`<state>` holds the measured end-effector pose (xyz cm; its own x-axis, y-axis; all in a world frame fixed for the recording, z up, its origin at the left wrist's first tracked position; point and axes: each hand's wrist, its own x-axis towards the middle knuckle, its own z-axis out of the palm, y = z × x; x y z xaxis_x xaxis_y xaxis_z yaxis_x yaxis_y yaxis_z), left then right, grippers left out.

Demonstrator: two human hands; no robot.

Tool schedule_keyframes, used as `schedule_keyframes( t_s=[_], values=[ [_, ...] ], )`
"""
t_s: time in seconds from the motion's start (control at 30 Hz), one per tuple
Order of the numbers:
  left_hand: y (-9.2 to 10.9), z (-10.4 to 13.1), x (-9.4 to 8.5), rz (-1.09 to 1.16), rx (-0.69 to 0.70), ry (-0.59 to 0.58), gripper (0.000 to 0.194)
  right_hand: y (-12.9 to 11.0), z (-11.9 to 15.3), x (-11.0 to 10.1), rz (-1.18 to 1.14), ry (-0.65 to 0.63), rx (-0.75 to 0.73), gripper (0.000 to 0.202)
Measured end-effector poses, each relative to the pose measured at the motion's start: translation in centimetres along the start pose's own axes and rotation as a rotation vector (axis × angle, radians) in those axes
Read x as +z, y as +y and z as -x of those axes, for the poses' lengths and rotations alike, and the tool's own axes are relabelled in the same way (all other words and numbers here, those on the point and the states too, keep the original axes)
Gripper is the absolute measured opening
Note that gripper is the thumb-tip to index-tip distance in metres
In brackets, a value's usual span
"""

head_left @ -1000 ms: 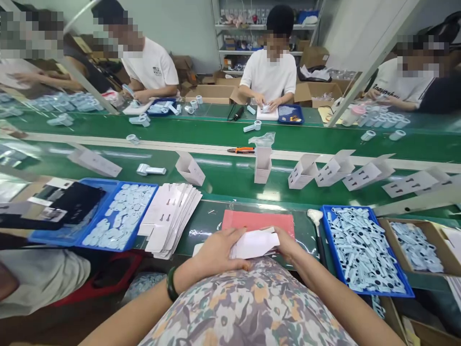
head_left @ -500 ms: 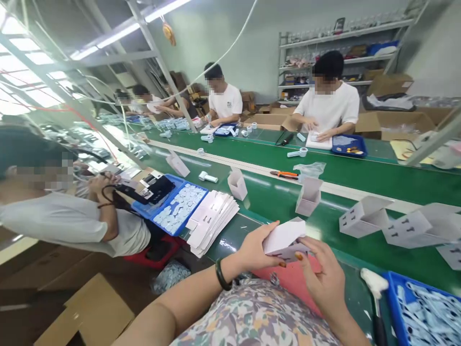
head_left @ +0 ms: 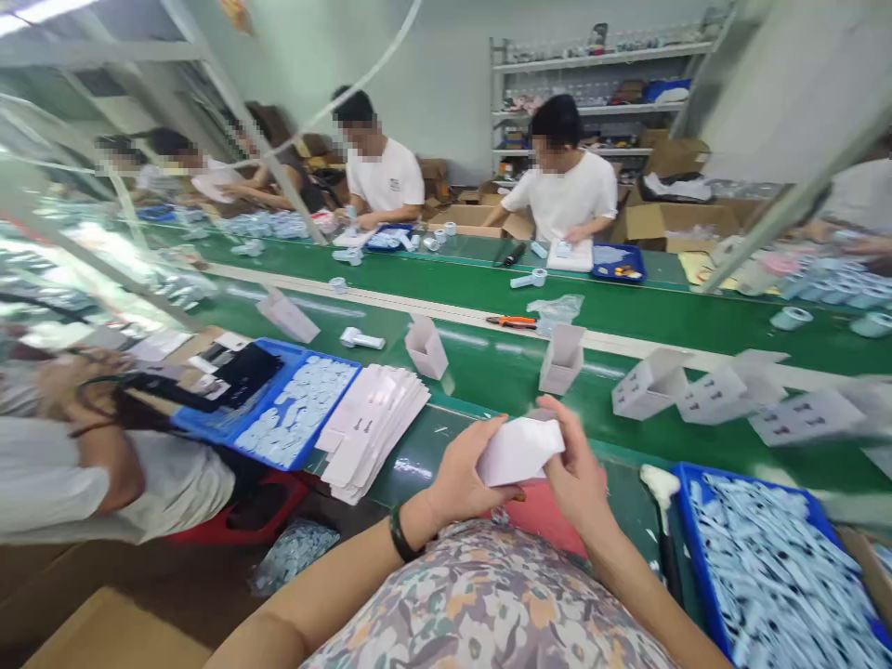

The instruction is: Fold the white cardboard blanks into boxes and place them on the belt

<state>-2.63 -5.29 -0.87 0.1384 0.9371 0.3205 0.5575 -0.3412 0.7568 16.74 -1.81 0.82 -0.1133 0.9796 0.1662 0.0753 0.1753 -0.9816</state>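
Note:
A small white cardboard box (head_left: 519, 452) is held tilted in front of my body, between both hands. My left hand (head_left: 464, 471) is wrapped around its left side, thumb on top and fingers beneath. On the right end, my right hand (head_left: 575, 469) grips the box, fingers behind and thumb at the near edge. What the box contains, if anything, is hidden. Below the hands lies a red sheet or pad (head_left: 557, 520) at the table's edge. A stack of flat white cartons (head_left: 373, 427) lies left of my hands.
Open white boxes (head_left: 561, 360) stand in a row on the green belt (head_left: 474, 372). At right are a blue tray (head_left: 687, 502) of light-blue parts and a white-headed tool (head_left: 662, 492). Another blue tray (head_left: 299, 409) and a co-worker (head_left: 90, 465) are at left. Orange-handled pliers (head_left: 512, 321) lie ahead.
My view has swung to the right. My right hand has gone from fingers at the box's open end to gripping its right end, and the box is turned.

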Motion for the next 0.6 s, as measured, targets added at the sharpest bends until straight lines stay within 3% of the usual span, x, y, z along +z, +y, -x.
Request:
schedule_keyframes(
  t_s=[0.1, 0.2, 0.33, 0.5, 0.6],
  values=[
    [-0.8, -0.1, -0.3, -0.002, 0.031, -0.007, 0.101, -0.4, -0.3, 0.5, -0.107, -0.039, 0.067, 0.045],
    [-1.4, -0.6, -0.7, 0.02, 0.2, -0.003, 0.096, -1.4, 0.1, 0.7, -0.13, 0.024, 0.003, 0.027],
    [-1.2, -1.1, -1.4, 0.075, 0.394, -0.048, 0.084, -2.8, 0.9, 1.0, -0.085, 0.016, -0.069, 0.023],
    [-0.5, -1.4, -2.1, 0.001, 0.424, -0.113, 0.082, -3.0, 1.3, 2.0, -0.005, 0.112, 0.027, 0.01],
    [-0.2, -1.9, -2.4, -0.011, 0.424, -0.122, 0.071, -2.5, 1.6, 1.8, -0.038, 0.111, 0.051, 0.015]
  ],
)
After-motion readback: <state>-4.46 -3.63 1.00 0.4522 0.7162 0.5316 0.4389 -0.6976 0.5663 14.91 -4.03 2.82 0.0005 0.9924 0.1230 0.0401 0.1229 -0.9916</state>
